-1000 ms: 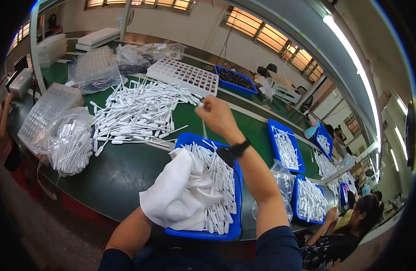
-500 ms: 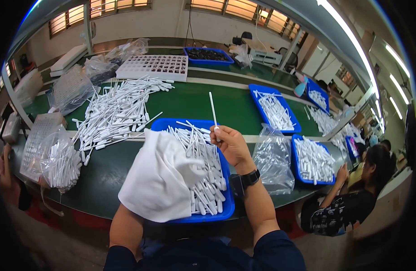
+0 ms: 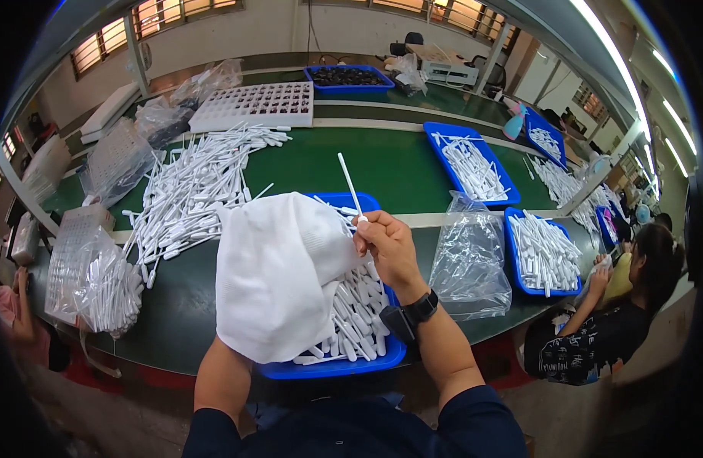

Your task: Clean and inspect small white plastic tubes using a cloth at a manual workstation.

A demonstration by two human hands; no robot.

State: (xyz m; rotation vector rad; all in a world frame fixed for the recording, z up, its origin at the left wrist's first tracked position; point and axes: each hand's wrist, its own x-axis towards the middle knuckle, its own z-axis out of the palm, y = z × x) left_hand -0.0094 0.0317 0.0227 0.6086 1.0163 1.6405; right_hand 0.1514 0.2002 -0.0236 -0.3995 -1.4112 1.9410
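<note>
The thin white stick (image 3: 350, 185) pinched in the fingers (image 3: 369, 227) of the right hand (image 3: 388, 246) looks like smooth, matt plastic; the white cloth (image 3: 279, 275) just left of those fingers is soft, matt fabric, lightly creased; the blue tray (image 3: 332, 368) beneath them is glossy moulded plastic, filled with more matt white plastic sticks (image 3: 353, 317); the clear bag (image 3: 469, 256) to the right of the fingers is thin, crinkled, shiny film; the green table (image 3: 397, 164) beyond has a smooth, faintly sheened surface.
</note>
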